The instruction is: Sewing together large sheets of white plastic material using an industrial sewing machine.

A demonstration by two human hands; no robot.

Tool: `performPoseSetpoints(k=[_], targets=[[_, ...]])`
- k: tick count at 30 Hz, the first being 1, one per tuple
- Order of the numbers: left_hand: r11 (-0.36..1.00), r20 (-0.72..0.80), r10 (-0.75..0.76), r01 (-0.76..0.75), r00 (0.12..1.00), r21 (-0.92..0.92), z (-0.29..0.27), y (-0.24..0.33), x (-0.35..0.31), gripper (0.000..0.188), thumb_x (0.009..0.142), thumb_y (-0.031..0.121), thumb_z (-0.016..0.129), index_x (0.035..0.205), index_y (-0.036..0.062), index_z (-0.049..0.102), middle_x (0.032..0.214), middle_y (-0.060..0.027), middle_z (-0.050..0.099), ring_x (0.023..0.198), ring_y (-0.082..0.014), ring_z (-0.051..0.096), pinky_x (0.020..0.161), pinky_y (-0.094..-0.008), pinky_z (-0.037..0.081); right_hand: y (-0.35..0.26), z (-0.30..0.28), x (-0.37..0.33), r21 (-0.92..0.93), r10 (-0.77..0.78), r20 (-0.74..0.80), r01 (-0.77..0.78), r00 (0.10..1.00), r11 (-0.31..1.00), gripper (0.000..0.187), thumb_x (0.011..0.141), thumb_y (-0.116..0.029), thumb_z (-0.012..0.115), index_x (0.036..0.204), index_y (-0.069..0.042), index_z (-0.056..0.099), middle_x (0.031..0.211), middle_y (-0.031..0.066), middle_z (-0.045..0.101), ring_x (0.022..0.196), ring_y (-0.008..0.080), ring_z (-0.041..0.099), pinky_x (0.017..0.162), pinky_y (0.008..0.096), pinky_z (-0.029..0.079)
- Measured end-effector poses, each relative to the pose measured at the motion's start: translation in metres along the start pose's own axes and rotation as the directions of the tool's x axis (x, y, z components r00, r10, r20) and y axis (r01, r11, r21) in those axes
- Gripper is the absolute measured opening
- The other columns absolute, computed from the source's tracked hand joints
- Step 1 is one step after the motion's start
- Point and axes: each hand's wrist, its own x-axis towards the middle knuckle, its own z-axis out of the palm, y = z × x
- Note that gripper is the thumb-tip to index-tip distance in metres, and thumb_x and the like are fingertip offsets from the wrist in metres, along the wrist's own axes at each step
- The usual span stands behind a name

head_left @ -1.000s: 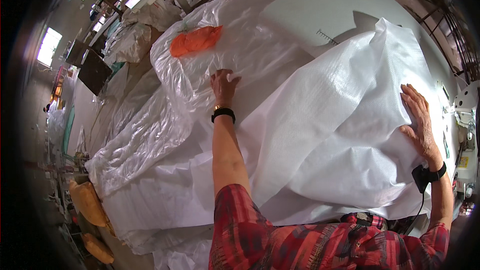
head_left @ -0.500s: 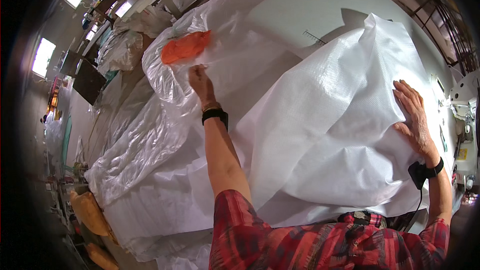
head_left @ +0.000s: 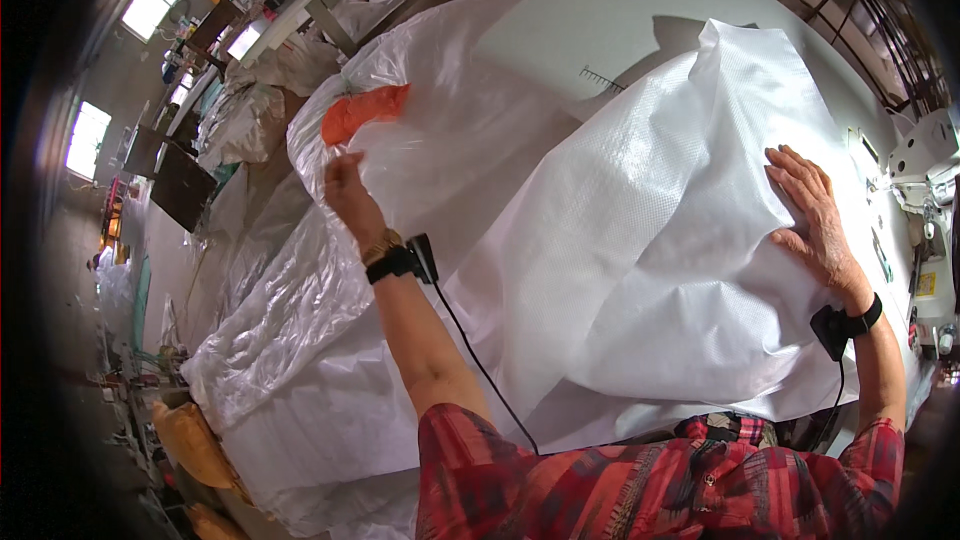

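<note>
On your left, crumpled clear plastic film (head_left: 290,290) spreads out, and your left hand (head_left: 352,195) is at it with curled fingers, though I cannot tell whether they pinch it. Just beyond that hand lies an orange bundle (head_left: 365,113). Farther right, past the pale desk's bare part (head_left: 590,20), your right hand (head_left: 818,230) rests released, fingers extended, on the folded white woven sheet (head_left: 640,240).

Both arms (head_left: 428,350) reach ahead of the red plaid shirt (head_left: 620,495).
The left hand (head_left: 350,190) is ahead and leftward of the shirt, blurred, its fingers bunched; whether they grip is unclear. Ahead of the shirt's right side, the right hand (head_left: 818,225) lies palm down, fingers extended, thumb apart. Black straps (head_left: 390,265) circle both wrists (head_left: 856,295).
</note>
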Motion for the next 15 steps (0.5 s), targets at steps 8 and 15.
performPoseSetpoints(k=[8,15], targets=[[0.52,0.055,0.078,-0.087,0.995,0.85,0.019,0.005,-0.058,0.017,0.082,0.015,0.07,0.093,0.0063,0.06,0.09,-0.0105,0.065,0.087,-0.0332,0.06,0.079,-0.0412,0.048,-0.001,-0.002,-0.002,0.015,-0.02,0.002,0.02,1.0,1.0,0.088,0.077,-0.072,0.055,0.134,-0.006,0.051,0.145,0.0102,0.045,0.14,0.0299,0.033,0.116,0.0471,0.023],[0.211,0.348,0.193,-0.386,0.917,0.898,0.061,0.026,-0.041,0.044,0.079,0.014,0.072,0.121,0.0136,0.059,0.132,-0.0098,0.049,0.125,-0.0307,0.043,0.107,-0.0505,0.028,0.0,-0.001,-0.002,-0.018,-0.024,-0.007,0.024,1.0,1.0,0.086,0.078,-0.071,0.055,0.134,-0.005,0.051,0.145,0.0103,0.045,0.14,0.0301,0.034,0.116,0.0468,0.024]])
